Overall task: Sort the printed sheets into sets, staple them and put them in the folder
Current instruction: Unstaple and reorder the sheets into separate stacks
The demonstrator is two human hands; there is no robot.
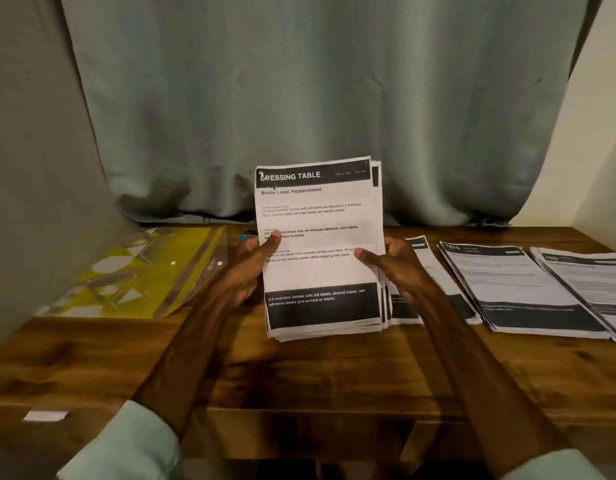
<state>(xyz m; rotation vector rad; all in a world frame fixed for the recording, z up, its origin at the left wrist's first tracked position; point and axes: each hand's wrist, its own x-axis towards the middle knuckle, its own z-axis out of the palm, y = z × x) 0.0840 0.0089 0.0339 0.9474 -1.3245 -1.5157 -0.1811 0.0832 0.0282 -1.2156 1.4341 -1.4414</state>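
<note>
First, folder [140,271]: laid flat on the table [299,375] at the left, yellow and translucent; its contents cannot be told.
Held stack [320,244]: printed sheets held upright over the table's middle; top sheet headed "DRESSING TABLE".
Left hand [251,268]: curled round the stack's left edge, thumb pressed on the front.
Right hand [396,268]: curled round the right edge, thumb likewise pressed.
Other piles [521,289]: laid flat at the right, the nearest partly hidden by the right hand.
Blue object [243,236]: mostly hidden behind the left hand.
Curtain [317,98]: hung behind the table.

I see a grey-green curtain [299,98] hanging behind the dark wooden surface [299,375], a pale wall [604,150] at right, and dim, warm light.
</note>
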